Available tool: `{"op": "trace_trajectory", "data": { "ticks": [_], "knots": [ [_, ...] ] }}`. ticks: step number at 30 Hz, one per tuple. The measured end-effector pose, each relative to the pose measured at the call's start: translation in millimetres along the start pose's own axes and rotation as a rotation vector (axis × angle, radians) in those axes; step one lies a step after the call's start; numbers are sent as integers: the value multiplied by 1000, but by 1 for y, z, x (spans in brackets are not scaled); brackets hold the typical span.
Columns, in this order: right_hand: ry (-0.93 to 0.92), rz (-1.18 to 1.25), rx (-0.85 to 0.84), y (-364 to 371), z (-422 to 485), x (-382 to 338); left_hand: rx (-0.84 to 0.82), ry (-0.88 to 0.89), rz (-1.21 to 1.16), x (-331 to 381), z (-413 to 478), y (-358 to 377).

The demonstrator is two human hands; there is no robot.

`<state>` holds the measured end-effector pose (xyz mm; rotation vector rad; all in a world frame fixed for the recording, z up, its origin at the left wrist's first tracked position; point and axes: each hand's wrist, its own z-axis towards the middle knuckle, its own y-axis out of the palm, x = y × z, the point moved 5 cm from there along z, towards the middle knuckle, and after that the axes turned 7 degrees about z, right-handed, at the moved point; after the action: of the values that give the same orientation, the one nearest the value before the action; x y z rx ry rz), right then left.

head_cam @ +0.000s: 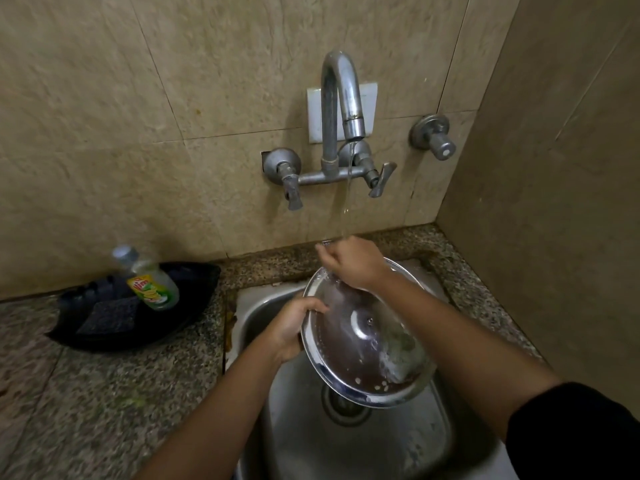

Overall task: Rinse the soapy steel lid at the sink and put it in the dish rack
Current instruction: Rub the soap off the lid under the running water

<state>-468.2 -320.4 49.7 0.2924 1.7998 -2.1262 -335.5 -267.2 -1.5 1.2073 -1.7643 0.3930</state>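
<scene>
A round steel lid [356, 341] is held tilted over the steel sink [363, 441], its inner face toward me, with a few soap flecks near its lower rim. My left hand [294, 327] grips the lid's left rim. My right hand [349, 261] is at the lid's top edge, fingers curled, directly under the thin stream of water [348, 192] running from the wall tap [341, 98]. Whether the right hand grips the rim is unclear. No dish rack is in view.
A black tray [194, 306] on the granite counter [86, 393] at left holds a dish-soap bottle [152, 282] and a dark scrub pad [110, 315]. Two tap handles and a separate valve [434, 136] project from the tiled wall. A side wall stands close on the right.
</scene>
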Motion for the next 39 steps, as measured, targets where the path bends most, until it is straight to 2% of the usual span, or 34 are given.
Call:
{"op": "trace_trajectory", "data": {
  "ticks": [2,4,7,9,11,13,15,18,20,23,25,29,32,34,36,39],
  "knots": [
    [258,84,56,-7,-3,36,39,19,-44,-5,-2,-3],
    [399,56,115,-14,-9,52,59,34,-115,-9,-5,-10],
    [287,29,139,-9,-10,35,-20,12,-121,-1,-4,-18],
    [139,-9,48,1,-8,7,-42,-48,0,3,0,-19],
    [39,-25,2,10,-7,-14,-18,-35,86,5,2,-17],
    [77,27,15,13,-5,-10,54,46,81,3,3,-19],
    [195,82,68,14,-9,14,122,80,34,-3,1,-25],
    [257,-31,278,16,-34,47,251,115,-36,-9,-2,-39],
    [271,-43,332,26,-51,59,294,177,-55,-5,-3,-41],
    [293,1,277,34,-52,61,306,200,-48,-3,-3,-33],
    [212,12,226,33,-44,40,324,164,-68,-7,-2,-26],
    [-206,120,-61,54,-60,-30,346,195,-106,-1,4,-20],
    [-373,56,-204,66,-102,-26,464,206,-119,5,3,-36],
    [-321,-28,-219,64,-116,13,493,236,-93,7,-2,-46],
    [-140,-72,-187,53,-115,54,467,246,-96,6,-5,-50],
    [-10,-88,-105,38,-91,75,467,258,-118,2,-8,-46]
  ]
}}
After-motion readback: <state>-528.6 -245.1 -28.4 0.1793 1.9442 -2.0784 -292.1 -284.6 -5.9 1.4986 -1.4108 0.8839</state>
